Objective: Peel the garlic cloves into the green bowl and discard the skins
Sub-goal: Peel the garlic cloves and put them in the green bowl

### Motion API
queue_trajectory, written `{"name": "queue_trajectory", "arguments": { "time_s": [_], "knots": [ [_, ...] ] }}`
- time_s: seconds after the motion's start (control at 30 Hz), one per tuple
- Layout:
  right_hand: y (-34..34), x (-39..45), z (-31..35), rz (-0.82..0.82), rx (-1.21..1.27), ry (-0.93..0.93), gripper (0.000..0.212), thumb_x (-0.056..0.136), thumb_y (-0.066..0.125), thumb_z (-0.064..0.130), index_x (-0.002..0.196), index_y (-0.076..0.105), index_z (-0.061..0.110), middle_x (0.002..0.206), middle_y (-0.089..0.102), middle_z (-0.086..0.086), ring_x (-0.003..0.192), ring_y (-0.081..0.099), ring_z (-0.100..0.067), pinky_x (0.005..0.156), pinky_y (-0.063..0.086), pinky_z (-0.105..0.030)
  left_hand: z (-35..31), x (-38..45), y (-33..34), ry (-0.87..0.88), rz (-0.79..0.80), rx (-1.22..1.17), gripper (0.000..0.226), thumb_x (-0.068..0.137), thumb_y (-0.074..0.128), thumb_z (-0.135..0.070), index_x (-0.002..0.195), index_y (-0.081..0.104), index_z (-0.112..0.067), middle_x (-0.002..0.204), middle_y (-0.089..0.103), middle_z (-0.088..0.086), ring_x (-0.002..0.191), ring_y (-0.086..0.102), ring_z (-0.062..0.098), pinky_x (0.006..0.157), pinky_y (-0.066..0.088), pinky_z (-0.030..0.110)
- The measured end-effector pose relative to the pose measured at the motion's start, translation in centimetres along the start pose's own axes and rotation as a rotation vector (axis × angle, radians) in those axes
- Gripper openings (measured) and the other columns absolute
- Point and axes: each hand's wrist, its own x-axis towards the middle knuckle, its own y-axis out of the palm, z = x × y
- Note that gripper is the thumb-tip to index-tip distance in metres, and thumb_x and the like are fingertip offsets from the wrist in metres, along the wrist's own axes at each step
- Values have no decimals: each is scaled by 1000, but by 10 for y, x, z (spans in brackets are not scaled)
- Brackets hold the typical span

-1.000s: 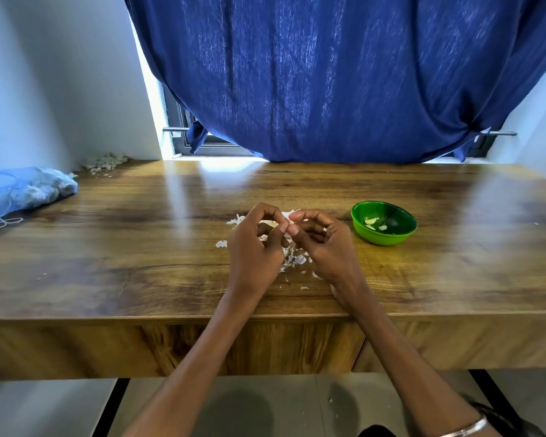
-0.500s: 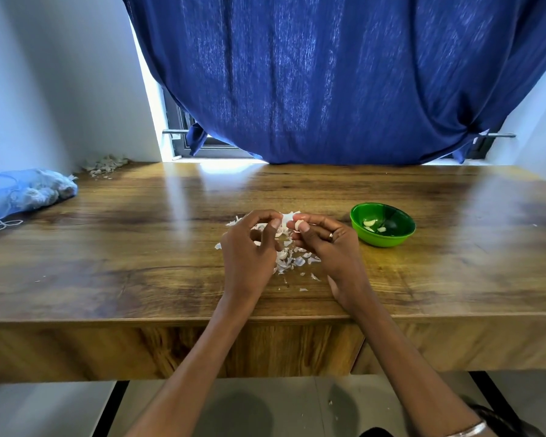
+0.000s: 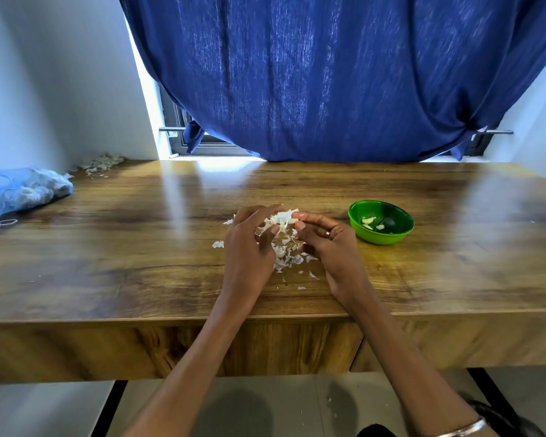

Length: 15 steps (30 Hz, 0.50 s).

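Two bare forearms reach forward from the near edge of the view, angling inward so the hands meet at the centre. The left hand (image 3: 248, 244) is seen from the back, knuckles up, its fingers curled toward the right, thumb extended toward the other hand. The right hand (image 3: 325, 239) sits just beside it, fingers bent, its fingertips (image 3: 300, 215) pinching a small pale piece at the far side. A ring shows on one right finger. A thin metal bangle circles the right wrist at the near right corner.
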Motion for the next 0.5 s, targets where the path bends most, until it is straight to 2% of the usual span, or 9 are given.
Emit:
{"name": "queue_trajectory", "arguments": {
  "time_s": [0.1, 0.2, 0.27, 0.4, 0.5],
  "knots": [
    [0, 0, 0, -3, 17, 15, 16, 91, 69, 1, 105, 74, 6, 97, 78, -11, 76, 67, -14, 62, 54, -22, -4, 0, 1, 21, -16, -39, 26, 87, 79, -19, 112, 78, -24, 108, 66, -13, 99, 63, 1, 70, 50, 10],
    [-1, 1, -2, 28, 0, 22, 14, 92, 70, 3, 105, 75, 4, 92, 78, -8, 76, 68, -10, 62, 53, -23, -7, -1, 0, 22, -125, -49, 13, 80, 85, -16, 92, 82, -20, 93, 67, -20, 89, 62, -11, 68, 46, 6],
    [-1, 1, -4, 49, -39, 16, 12, 92, 70, 4, 103, 75, 4, 90, 77, -6, 76, 67, -10, 63, 53, -24, -6, -1, -1, 35, -180, -28, 10, 78, 85, -11, 85, 81, -16, 88, 68, -18, 84, 61, -15, 69, 43, 3],
    [0, 1, -5, 52, -117, -38, 12, 91, 73, 8, 102, 75, 3, 89, 77, -6, 73, 67, -10, 62, 54, -23, -7, -1, 0, 23, -152, -33, 9, 83, 81, -9, 86, 75, -16, 90, 67, -12, 81, 62, -5, 67, 42, 4],
    [1, 0, -5, 63, -163, -72, 6, 90, 75, 10, 96, 76, 9, 87, 78, -5, 73, 68, -7, 61, 54, -23, -6, 0, 1, -9, -69, -50, 15, 91, 73, -9, 90, 65, -22, 96, 63, -10, 84, 62, 0, 66, 40, 6]
  ]
}}
